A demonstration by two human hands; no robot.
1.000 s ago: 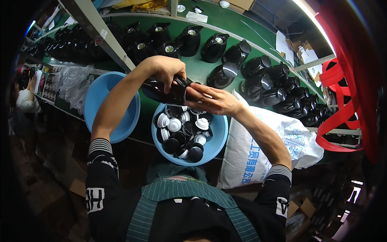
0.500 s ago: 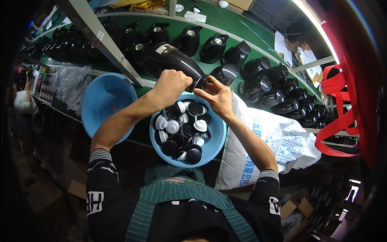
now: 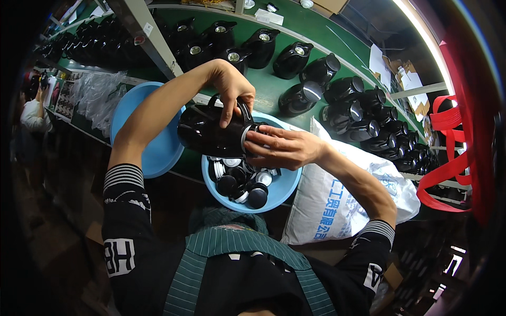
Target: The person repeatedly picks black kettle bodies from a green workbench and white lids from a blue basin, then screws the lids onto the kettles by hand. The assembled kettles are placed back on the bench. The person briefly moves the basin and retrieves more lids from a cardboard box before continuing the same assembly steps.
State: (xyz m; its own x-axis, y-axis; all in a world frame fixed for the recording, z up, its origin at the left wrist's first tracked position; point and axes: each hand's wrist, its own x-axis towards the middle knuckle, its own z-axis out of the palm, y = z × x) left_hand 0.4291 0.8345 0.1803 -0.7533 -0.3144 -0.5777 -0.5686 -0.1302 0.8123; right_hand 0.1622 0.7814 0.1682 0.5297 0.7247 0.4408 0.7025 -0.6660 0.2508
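Observation:
A glossy black jug (image 3: 203,131) lies sideways in the air above a blue basin (image 3: 291,181), its mouth end toward the right. My left hand (image 3: 235,94) reaches over from above and is closed on the jug by its handle. At the mouth end, my right hand (image 3: 287,147) wraps its fingers round the pale-ringed rim; whether a stopper sits under them is hidden. Black and white stoppers (image 3: 257,196) fill the basin below, partly covered by the jug.
A second blue basin (image 3: 158,152) stands to the left, behind my left forearm. Black jugs (image 3: 292,60) line the green bench (image 3: 337,42) at the back. A white sack (image 3: 337,195) lies at right, red straps (image 3: 448,176) hang beyond. A metal post (image 3: 145,34) rises left; another person (image 3: 34,118) is far left.
The jug has come nearer and lower, turning so its handle faces up. My left hand has shifted from beside the mouth to the handle. My right hand now covers the rim.

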